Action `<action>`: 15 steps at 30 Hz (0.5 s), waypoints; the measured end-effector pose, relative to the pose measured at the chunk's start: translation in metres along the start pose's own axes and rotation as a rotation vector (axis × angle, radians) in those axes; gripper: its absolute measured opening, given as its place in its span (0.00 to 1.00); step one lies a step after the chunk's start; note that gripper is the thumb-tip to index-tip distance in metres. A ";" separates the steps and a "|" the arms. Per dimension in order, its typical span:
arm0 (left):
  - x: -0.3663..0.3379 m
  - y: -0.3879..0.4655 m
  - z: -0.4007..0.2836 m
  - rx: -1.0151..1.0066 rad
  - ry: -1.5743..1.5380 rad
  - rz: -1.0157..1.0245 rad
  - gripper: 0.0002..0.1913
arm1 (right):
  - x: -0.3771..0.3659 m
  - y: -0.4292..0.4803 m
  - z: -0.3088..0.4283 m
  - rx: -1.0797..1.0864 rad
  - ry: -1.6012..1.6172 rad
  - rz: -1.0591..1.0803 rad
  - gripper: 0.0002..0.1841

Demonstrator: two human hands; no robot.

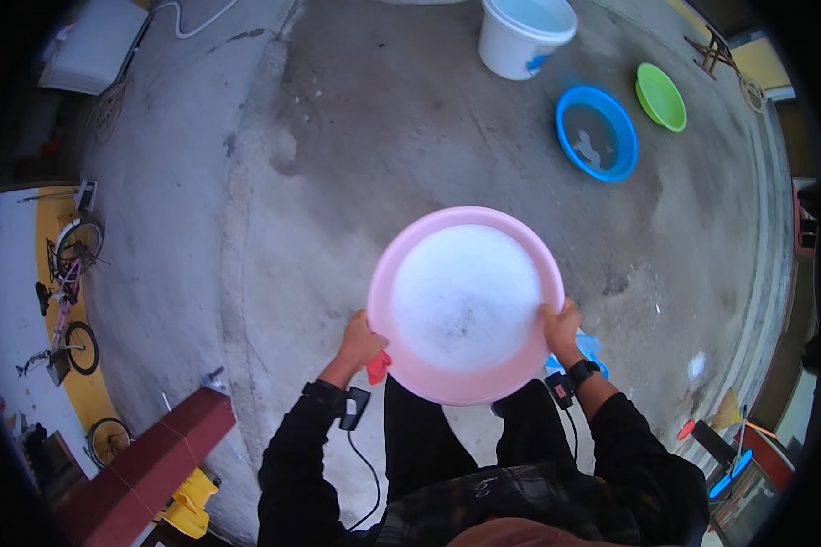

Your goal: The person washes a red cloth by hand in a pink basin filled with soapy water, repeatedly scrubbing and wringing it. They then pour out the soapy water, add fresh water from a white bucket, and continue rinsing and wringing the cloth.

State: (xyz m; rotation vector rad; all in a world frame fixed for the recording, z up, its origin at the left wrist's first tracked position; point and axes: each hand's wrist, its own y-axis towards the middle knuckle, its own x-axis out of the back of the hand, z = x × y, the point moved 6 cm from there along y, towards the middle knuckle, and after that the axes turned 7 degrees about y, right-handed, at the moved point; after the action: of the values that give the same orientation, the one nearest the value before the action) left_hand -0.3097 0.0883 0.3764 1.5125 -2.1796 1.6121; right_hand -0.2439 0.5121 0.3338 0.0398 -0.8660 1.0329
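Note:
Between my two hands is a round pink plastic basin [466,390], held up in front of my legs. White suds [465,294] cover the water in it. My left hand [364,340] grips the rim at the left side, and a red item [378,367], perhaps a cloth or bag, shows just below it. On the right side, my right hand [561,324] holds the rim with the thumb over the inner edge. Something blue and white [592,352], partly hidden, appears behind my right wrist.
Ahead on the concrete floor [315,239] stand a blue basin [596,133] of murky water, a green basin [660,98] and a white bucket [520,41]. A pink bicycle [68,301] leans at the left wall. A dark red pillar [157,458] rises at lower left.

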 end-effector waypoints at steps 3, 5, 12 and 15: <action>0.053 0.047 -0.013 0.079 0.022 0.011 0.22 | -0.026 0.035 0.063 0.075 -0.112 -0.034 0.18; 0.095 0.078 -0.025 0.057 0.024 0.005 0.21 | -0.047 0.060 0.102 0.064 -0.118 -0.006 0.18; 0.218 0.182 -0.080 0.064 -0.016 -0.046 0.23 | -0.114 0.160 0.219 0.010 0.003 0.008 0.15; 0.259 0.220 -0.107 0.108 -0.054 -0.068 0.23 | -0.140 0.216 0.270 0.018 0.003 0.039 0.15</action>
State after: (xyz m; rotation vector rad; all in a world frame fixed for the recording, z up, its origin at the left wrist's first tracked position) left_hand -0.6519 -0.0072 0.4070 1.6584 -2.0736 1.7128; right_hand -0.6039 0.4150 0.3500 0.0365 -0.8571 1.0772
